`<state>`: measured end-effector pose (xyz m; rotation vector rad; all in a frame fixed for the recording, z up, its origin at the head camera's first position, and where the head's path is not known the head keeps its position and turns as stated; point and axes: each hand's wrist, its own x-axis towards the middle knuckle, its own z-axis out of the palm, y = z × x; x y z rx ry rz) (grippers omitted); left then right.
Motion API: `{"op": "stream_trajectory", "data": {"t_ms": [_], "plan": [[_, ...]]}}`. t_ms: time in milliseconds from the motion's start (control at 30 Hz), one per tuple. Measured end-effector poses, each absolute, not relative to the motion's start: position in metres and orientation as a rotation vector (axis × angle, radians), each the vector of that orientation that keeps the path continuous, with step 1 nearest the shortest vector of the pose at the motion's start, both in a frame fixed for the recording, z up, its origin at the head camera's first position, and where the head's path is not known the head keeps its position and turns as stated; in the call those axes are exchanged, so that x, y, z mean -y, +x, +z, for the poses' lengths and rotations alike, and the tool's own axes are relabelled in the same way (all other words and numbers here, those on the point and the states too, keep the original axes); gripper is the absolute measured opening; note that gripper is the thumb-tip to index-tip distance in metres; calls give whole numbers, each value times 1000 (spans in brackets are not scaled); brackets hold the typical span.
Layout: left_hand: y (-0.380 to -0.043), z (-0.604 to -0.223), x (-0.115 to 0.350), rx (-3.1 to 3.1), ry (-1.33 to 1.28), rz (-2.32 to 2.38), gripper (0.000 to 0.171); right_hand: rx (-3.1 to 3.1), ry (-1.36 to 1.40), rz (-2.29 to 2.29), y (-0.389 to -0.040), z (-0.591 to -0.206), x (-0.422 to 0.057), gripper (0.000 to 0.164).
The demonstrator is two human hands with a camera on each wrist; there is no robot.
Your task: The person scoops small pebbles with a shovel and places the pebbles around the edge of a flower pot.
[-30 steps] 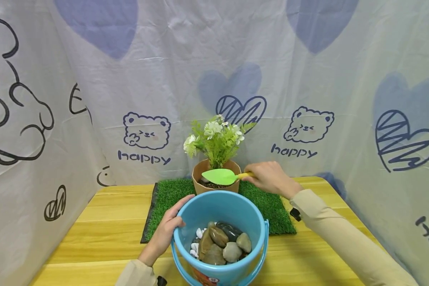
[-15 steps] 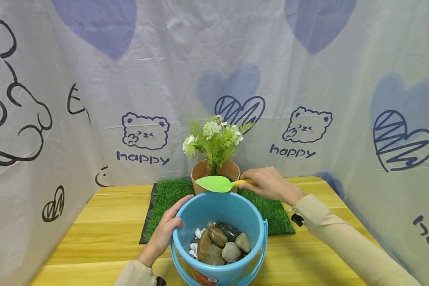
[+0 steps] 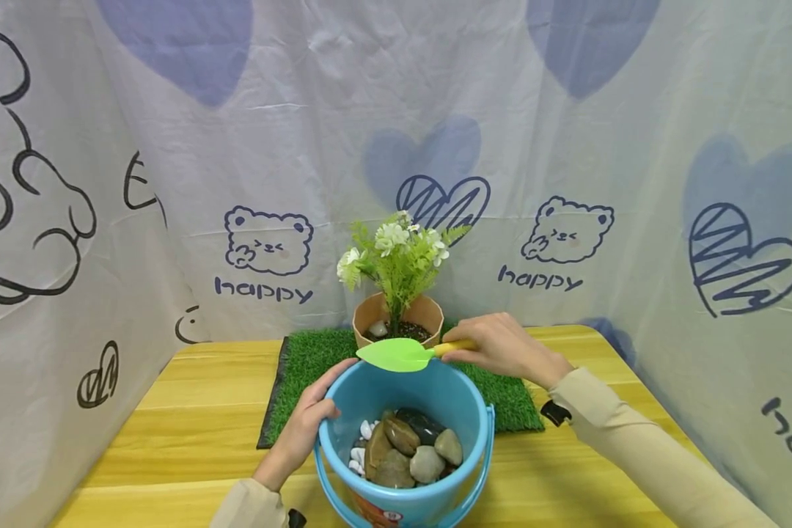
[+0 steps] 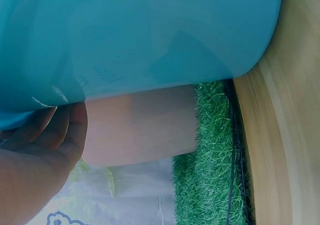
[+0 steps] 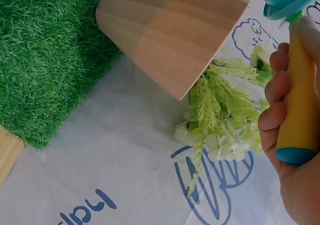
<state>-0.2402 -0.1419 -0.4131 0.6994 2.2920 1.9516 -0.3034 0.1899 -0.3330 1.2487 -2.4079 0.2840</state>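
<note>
In the head view my right hand [image 3: 501, 347] grips the yellow handle of a toy trowel [image 3: 396, 355] with a green blade. The blade lies over the far rim of a blue bucket [image 3: 338, 456]. My left hand [image 3: 301, 425] holds that bucket's left rim, thumb on the near side and fingers along the outside, as the left wrist view also shows. Inside the bucket are several large smooth stones [image 3: 427, 465] and small white pebbles [image 3: 358, 456]. The right wrist view shows my fingers wrapped round the handle [image 5: 298, 100].
Behind the bucket a tan flowerpot [image 3: 364, 320] stands on a green turf mat [image 3: 312, 354]. It holds dark soil, a pale stone [image 3: 378, 328] and a white-flowered plant [image 3: 399, 264]. The wooden table [image 3: 191, 411] meets printed cloth walls at the back and sides.
The trowel in my right hand has come from over the flowerpot down and toward me, to the bucket's far rim. My left hand and the bucket stay in place.
</note>
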Motion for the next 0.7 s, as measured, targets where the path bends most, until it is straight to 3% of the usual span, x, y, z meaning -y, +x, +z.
{"op": "stream_trajectory", "data": {"t_ms": [167, 700], "plan": [[-239, -414, 143, -2295, 699, 1950, 75, 2365, 1289, 279, -302, -332, -191, 14], [-241, -415, 143, -2317, 723, 1945, 74, 2733, 1264, 164, -290, -299, -184, 25]]}}
